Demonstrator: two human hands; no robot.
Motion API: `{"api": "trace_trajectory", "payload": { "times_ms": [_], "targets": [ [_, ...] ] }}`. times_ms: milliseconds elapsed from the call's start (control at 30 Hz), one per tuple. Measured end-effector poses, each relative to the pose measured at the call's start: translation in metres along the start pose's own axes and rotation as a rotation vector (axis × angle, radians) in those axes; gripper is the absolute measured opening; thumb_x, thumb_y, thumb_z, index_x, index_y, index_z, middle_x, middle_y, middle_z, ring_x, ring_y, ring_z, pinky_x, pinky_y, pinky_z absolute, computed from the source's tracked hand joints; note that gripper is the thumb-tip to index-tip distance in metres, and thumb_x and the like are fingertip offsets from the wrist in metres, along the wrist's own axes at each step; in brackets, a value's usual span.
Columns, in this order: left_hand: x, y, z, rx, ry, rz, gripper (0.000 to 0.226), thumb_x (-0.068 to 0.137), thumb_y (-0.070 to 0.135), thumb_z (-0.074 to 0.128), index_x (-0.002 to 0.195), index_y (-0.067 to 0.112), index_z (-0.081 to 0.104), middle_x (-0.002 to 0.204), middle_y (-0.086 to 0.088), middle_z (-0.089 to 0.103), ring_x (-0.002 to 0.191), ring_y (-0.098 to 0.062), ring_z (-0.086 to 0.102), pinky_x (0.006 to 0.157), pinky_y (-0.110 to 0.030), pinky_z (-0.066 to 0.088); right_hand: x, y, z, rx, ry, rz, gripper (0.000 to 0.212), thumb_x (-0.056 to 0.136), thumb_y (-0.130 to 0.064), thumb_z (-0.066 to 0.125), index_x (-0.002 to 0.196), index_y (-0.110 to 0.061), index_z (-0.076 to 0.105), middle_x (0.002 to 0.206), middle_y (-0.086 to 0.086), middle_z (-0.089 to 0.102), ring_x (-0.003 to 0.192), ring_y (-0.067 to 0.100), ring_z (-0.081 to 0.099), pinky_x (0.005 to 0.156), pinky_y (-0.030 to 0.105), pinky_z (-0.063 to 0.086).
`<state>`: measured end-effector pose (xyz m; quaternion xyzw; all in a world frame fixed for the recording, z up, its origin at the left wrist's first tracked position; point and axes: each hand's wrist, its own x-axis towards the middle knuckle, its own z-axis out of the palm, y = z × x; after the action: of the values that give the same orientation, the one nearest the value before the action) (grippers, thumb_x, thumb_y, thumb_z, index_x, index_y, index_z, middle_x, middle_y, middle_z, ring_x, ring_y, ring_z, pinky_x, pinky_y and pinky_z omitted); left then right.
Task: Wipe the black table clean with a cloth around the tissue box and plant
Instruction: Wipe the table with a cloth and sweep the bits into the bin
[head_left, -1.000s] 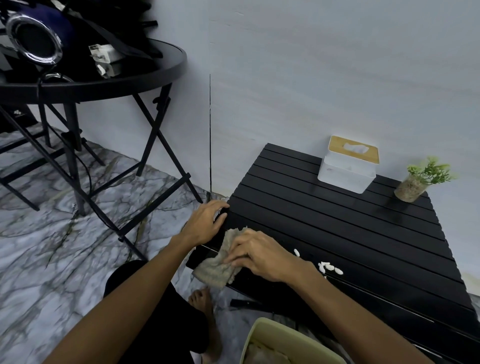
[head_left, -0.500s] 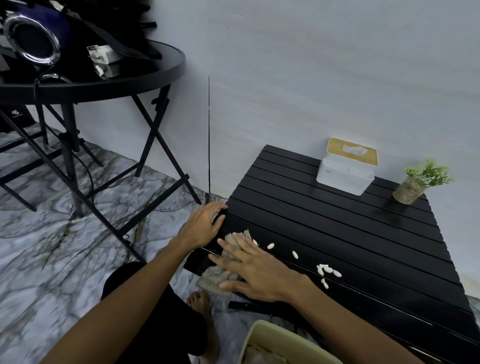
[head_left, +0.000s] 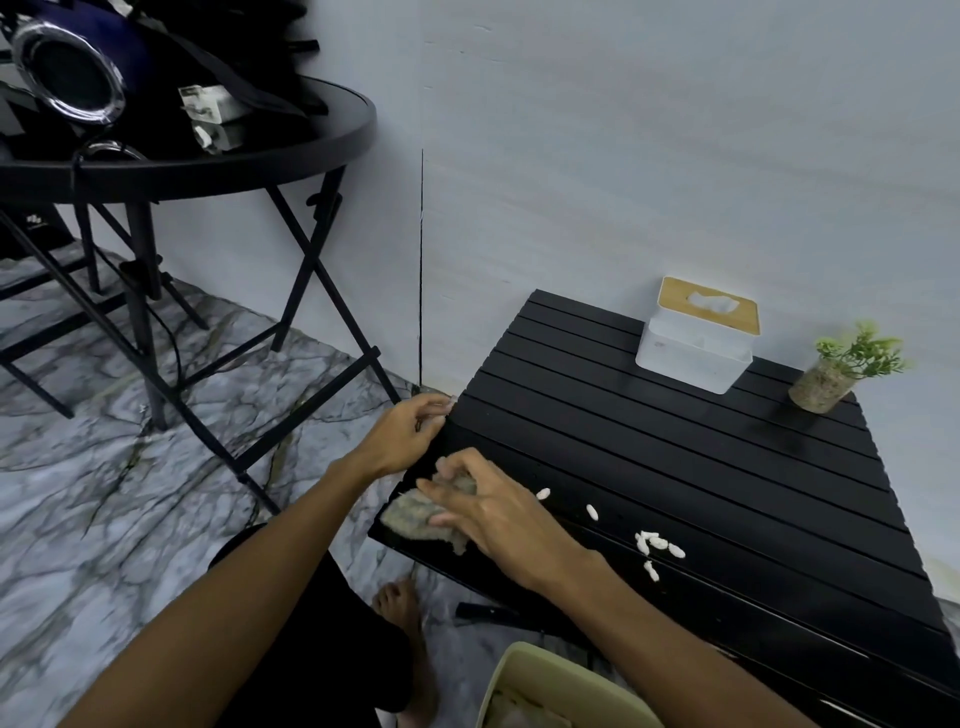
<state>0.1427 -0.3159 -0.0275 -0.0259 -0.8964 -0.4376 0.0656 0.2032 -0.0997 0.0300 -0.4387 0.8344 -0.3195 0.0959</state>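
A low black slatted table (head_left: 675, 467) stands against the wall. At its back sit a white tissue box (head_left: 696, 343) with a wooden lid and a small green plant (head_left: 836, 374) in a glass pot. A grey-beige cloth (head_left: 410, 517) lies bunched on the near left corner. My right hand (head_left: 488, 509) is on top of it, fingers and thumb curled into the fabric. My left hand (head_left: 405, 431) holds the table's left edge, fingers bent over it. Several small white bits (head_left: 654, 543) lie on the slats right of my right hand.
A round black folding table (head_left: 208, 161) carrying a speaker and clutter stands at the left on the marble floor. A pale green bin (head_left: 550, 686) sits below the low table's near edge. My bare foot (head_left: 400, 608) is beside it.
My right hand went from gripping the cloth to lying flat on it, then curled into it again. The cloth has bunched at the corner. Two more white bits now show beside the hand.
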Motion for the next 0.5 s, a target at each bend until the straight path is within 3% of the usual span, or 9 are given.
{"api": "trace_trajectory", "payload": {
  "times_ms": [33,100,167,233,300,500],
  "targets": [
    [0.002,0.002,-0.004,-0.036,-0.029,-0.024,0.032,0.099,0.020,0.051,0.130,0.015,0.054,0.122,0.005,0.064,0.113,-0.002,0.055,0.093,-0.015,0.047,0.006,-0.003,0.003,-0.078,0.028,-0.020,0.018,0.098,-0.039,0.062,0.109,-0.025,0.065,0.128,0.004,0.056,0.110,0.020,0.067,0.096,0.049,0.054],
    [0.005,0.005,-0.011,-0.082,-0.073,-0.064,0.032,0.101,0.024,0.047,0.131,0.015,0.052,0.124,0.003,0.063,0.116,-0.004,0.053,0.083,-0.002,0.042,0.016,-0.001,0.024,-0.270,0.063,-0.133,0.027,0.098,-0.022,0.063,0.124,-0.015,0.067,0.126,0.012,0.056,0.116,0.030,0.055,0.089,0.044,0.054],
    [0.005,0.006,-0.014,-0.117,-0.095,-0.106,0.032,0.102,0.026,0.043,0.132,0.016,0.050,0.122,0.002,0.064,0.115,-0.004,0.053,0.079,0.001,0.039,0.024,0.009,0.040,-0.322,0.048,-0.191,0.038,0.097,-0.030,0.062,0.131,-0.011,0.061,0.123,0.013,0.056,0.124,0.033,0.049,0.098,0.047,0.049],
    [0.005,0.005,-0.013,-0.136,-0.092,-0.139,0.032,0.103,0.029,0.040,0.132,0.019,0.050,0.123,0.002,0.064,0.115,-0.004,0.054,0.085,-0.004,0.039,0.024,0.014,0.048,-0.298,-0.018,-0.134,0.043,0.100,-0.041,0.048,0.130,-0.013,0.060,0.130,0.009,0.057,0.142,0.036,0.037,0.114,0.059,0.032],
    [0.004,0.004,-0.011,-0.158,-0.088,-0.154,0.033,0.103,0.031,0.040,0.132,0.020,0.051,0.125,0.002,0.064,0.117,-0.005,0.054,0.093,-0.014,0.040,0.018,0.021,0.054,-0.292,-0.064,-0.102,0.050,0.101,-0.047,0.037,0.130,-0.015,0.061,0.140,0.004,0.057,0.151,0.035,0.026,0.121,0.059,0.019],
    [0.001,0.004,-0.007,-0.198,-0.086,-0.174,0.035,0.103,0.035,0.037,0.132,0.022,0.051,0.127,0.004,0.062,0.120,-0.005,0.054,0.103,-0.023,0.039,-0.002,0.037,0.019,-0.279,-0.227,-0.195,0.055,0.098,-0.049,0.041,0.132,-0.012,0.065,0.139,0.007,0.059,0.145,0.029,0.040,0.121,0.047,0.031]
  ]
}}
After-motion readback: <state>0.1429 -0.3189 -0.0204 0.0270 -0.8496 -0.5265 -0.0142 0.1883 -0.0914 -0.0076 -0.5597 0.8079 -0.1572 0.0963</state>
